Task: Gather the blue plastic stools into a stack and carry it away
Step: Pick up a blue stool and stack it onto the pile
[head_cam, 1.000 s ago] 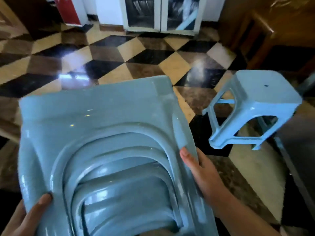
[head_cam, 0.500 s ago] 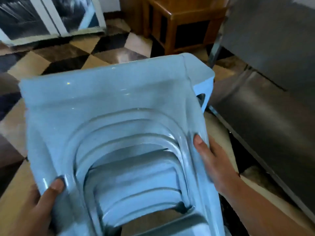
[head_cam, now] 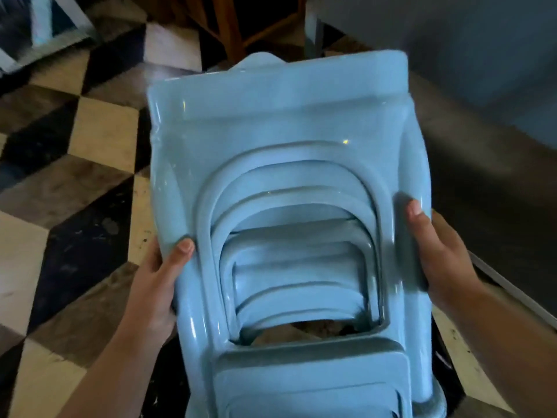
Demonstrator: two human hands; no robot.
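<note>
stack of blue stools [head_cam: 289,164] held tilted in front of the body, seat end toward 12 o'clock, nested legs toward 6, above the checkered floor [head_cam: 90,131]. a further blue stool edge [head_cam: 259,60] peeks out at 12 o'clock behind the seat.
risk: glossy plastic and a side-only grip; the nested stools could slide apart or the stack could slip down if the tilt grows. a wooden table [head_cam: 235,28] and a grey bench [head_cam: 482,86] sit near 12 to 2 o'clock, so a knock is possible.
left hand [head_cam: 153,285] at 8 o'clock, fingers wrapped on the leg, thumb on top. right hand [head_cam: 437,251] at 4 o'clock, thumb on top, fingers clamped round the far leg.
</note>
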